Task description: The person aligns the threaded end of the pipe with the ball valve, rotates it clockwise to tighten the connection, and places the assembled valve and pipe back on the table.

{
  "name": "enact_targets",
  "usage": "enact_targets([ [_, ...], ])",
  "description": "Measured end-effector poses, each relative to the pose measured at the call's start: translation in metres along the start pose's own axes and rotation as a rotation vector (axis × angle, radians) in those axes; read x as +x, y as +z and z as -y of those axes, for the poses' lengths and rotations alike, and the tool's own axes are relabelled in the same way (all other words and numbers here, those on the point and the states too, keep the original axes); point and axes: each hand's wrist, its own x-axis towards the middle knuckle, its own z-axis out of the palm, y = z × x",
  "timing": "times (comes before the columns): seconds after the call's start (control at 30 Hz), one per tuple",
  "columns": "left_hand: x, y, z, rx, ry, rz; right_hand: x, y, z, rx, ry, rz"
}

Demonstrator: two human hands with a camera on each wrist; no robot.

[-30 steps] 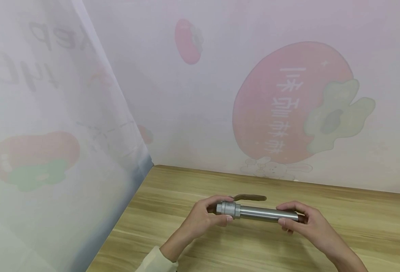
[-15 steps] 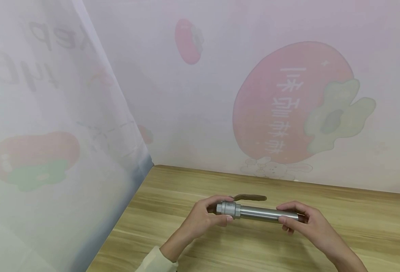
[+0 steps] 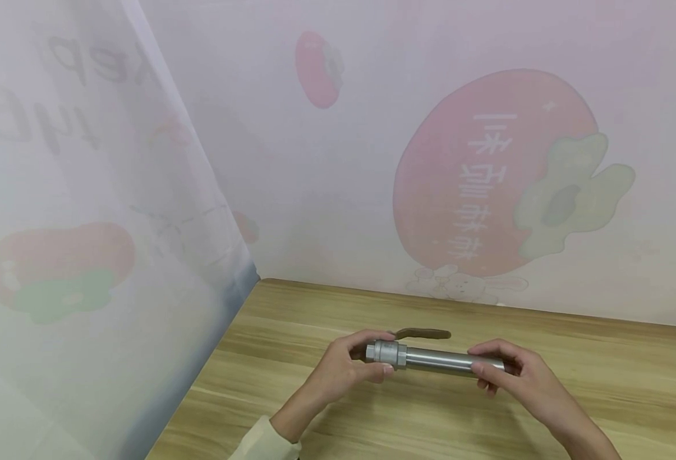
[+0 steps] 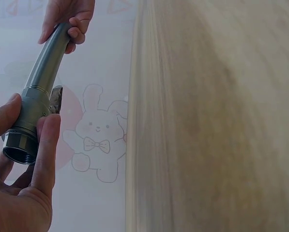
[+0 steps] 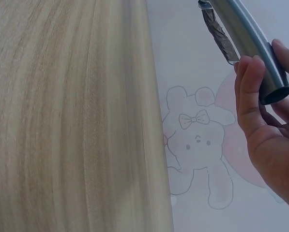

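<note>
A metal ball valve [image 3: 386, 353] with a brown lever handle [image 3: 424, 333] is joined to a straight steel pipe [image 3: 438, 360]. My left hand [image 3: 344, 369] grips the valve body between thumb and fingers at its left end. In the left wrist view the valve's threaded opening [image 4: 22, 151] faces the camera. At the pipe's other end, my right hand [image 3: 513, 370] pinches it between thumb and fingers. The pipe's open end [image 5: 278, 93] shows in the right wrist view. Valve and pipe are held roughly level above the wooden table, the lever on the far side.
The wood-grain table [image 3: 292, 306] spreads beneath both hands. Behind it hangs a pale pink curtain [image 3: 315, 166] printed with red fruit and a rabbit, and another white printed curtain [image 3: 85, 191] runs along the left edge.
My right hand's fingers and thumb shift very slightly at the pipe's end. My left hand and the valve stay in place.
</note>
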Motion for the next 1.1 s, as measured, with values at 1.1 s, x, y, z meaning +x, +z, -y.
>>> enact_targets([
  [1.1, -0.0002, 0.0001, 0.0008, 0.038, 0.005, -0.009, -0.0009, -0.0005, 0.0005, 0.03, 0.031, 0.02],
])
